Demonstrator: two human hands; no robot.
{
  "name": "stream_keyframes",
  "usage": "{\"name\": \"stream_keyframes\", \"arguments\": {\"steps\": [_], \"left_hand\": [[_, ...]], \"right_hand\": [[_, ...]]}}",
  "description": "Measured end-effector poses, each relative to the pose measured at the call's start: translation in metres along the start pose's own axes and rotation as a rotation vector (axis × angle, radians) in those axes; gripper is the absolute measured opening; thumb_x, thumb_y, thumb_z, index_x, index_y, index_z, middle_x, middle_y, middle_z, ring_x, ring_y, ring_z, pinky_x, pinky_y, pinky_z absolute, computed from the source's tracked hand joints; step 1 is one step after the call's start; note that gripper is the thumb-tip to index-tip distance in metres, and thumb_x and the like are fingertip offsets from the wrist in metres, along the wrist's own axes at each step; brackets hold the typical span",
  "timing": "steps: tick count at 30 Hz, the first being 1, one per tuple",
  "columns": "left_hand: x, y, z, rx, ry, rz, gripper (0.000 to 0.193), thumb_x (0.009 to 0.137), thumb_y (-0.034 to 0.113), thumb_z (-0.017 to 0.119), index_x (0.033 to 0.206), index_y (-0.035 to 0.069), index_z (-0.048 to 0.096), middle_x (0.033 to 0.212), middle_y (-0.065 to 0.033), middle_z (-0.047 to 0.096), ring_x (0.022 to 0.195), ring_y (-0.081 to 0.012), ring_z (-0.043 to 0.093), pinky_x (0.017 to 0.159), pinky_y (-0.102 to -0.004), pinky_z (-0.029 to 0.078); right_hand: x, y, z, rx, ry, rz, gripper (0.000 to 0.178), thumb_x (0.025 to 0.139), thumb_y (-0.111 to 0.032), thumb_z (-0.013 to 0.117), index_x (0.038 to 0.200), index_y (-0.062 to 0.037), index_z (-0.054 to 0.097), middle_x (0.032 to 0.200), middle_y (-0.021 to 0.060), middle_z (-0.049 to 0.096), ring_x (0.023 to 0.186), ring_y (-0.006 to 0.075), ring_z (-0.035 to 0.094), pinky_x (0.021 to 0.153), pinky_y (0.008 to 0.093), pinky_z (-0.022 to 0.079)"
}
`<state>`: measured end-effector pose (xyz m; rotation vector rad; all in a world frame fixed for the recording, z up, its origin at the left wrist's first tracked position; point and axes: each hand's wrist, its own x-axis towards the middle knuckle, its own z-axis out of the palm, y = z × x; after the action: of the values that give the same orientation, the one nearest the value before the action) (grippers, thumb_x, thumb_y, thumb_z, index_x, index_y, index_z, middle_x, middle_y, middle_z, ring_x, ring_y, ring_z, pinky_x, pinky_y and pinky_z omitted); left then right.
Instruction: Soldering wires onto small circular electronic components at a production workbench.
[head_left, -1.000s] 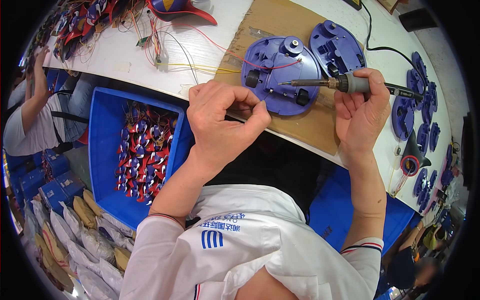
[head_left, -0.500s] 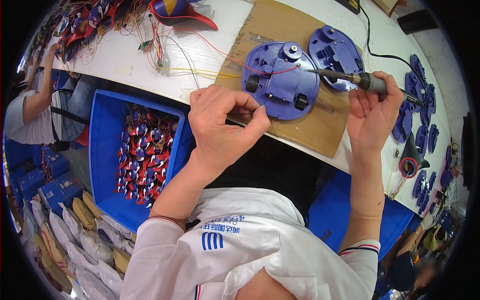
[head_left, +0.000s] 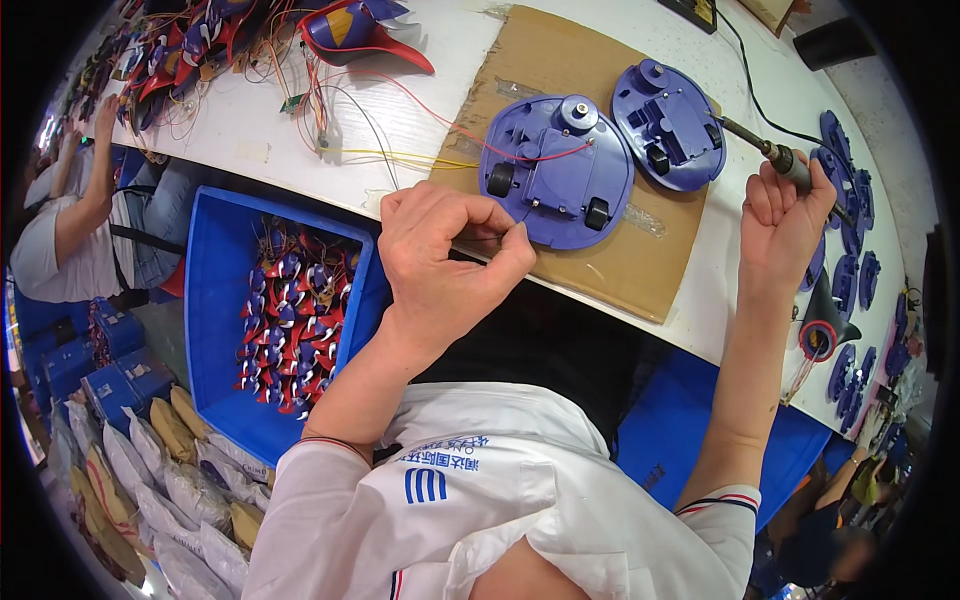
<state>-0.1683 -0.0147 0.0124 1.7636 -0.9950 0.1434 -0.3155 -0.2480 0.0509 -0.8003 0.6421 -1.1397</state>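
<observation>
A purple plastic toy base [head_left: 555, 180] with small black wheels lies on a cardboard sheet [head_left: 655, 280]. One end of a red wire [head_left: 460, 128] reaches a contact on it. At the base's near left edge my left hand [head_left: 440, 255] is closed in a pinch on what looks like a thin dark wire, mostly hidden by the fingers. Out to the right, my right hand [head_left: 785, 220] grips a soldering iron [head_left: 792, 168] by its handle. The iron's tip points left, close to a second purple base [head_left: 685, 130] lying beside the first.
Yellow wires [head_left: 385, 155] and a small green circuit board [head_left: 292, 103] lie left of the cardboard. Red-and-purple toy shells [head_left: 350, 35] crowd the back left. A blue bin [head_left: 205, 330] holds more shells. Several purple bases [head_left: 850, 200] line the right side. Another person [head_left: 85, 220] sits at left.
My right hand has drawn the soldering iron rightward, away from the red wire's contact on the first base. My left hand keeps its pinch in nearly the same place.
</observation>
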Motion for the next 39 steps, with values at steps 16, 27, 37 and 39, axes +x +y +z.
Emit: {"name": "stream_keyframes", "arguments": {"steps": [16, 27, 37, 39], "left_hand": [[0.0, 0.007, -0.001, 0.003, -0.036, -0.049, 0.015, 0.06, -0.001, 0.066, 0.063, 0.011, 0.057, 0.056, 0.0056, 0.053, 0.057, -0.0117, 0.044, 0.072, -0.0237, 0.034], [0.027, 0.037, -0.003, 0.155, -0.086, 0.138, 0.052, 0.056, 0.01, 0.074, 0.105, 0.006, 0.055, 0.096, -0.0097, 0.056, 0.088, -0.0227, 0.051, 0.084, -0.0313, 0.037], [0.054, 0.004, 0.0, 0.097, -0.078, 0.227, 0.049, 0.071, 0.019, 0.07, 0.115, 0.003, 0.055, 0.107, -0.0167, 0.054, 0.101, -0.0305, 0.05, 0.09, -0.0368, 0.039], [0.069, -0.004, -0.007, 0.086, 0.088, 0.192, 0.034, 0.077, 0.017, 0.064, 0.107, 0.001, 0.06, 0.102, -0.0154, 0.057, 0.096, -0.0302, 0.05, 0.086, -0.0371, 0.04]], "right_hand": [[-0.003, -0.004, -0.006, 0.138, 0.018, 0.086, 0.018, 0.088, -0.017, 0.053, 0.093, 0.0008, 0.054, 0.057, 0.0009, 0.044, 0.043, 0.004, 0.019, 0.035, 0.0172, 0.017], [0.001, -0.01, -0.014, 0.199, 0.034, 0.113, 0.016, 0.088, -0.017, 0.053, 0.09, -0.0009, 0.053, 0.057, -0.0003, 0.041, 0.043, 0.0037, 0.019, 0.036, 0.0176, 0.016], [0.012, -0.01, -0.034, 0.232, -0.028, 0.181, 0.017, 0.088, -0.017, 0.054, 0.095, -0.0015, 0.053, 0.068, 0.0049, 0.05, 0.045, 0.0039, 0.02, 0.037, 0.0172, 0.017], [0.011, -0.009, -0.03, 0.22, -0.005, 0.185, 0.017, 0.088, -0.017, 0.054, 0.095, -0.0016, 0.053, 0.068, 0.0054, 0.05, 0.045, 0.0038, 0.02, 0.037, 0.017, 0.017]]}}
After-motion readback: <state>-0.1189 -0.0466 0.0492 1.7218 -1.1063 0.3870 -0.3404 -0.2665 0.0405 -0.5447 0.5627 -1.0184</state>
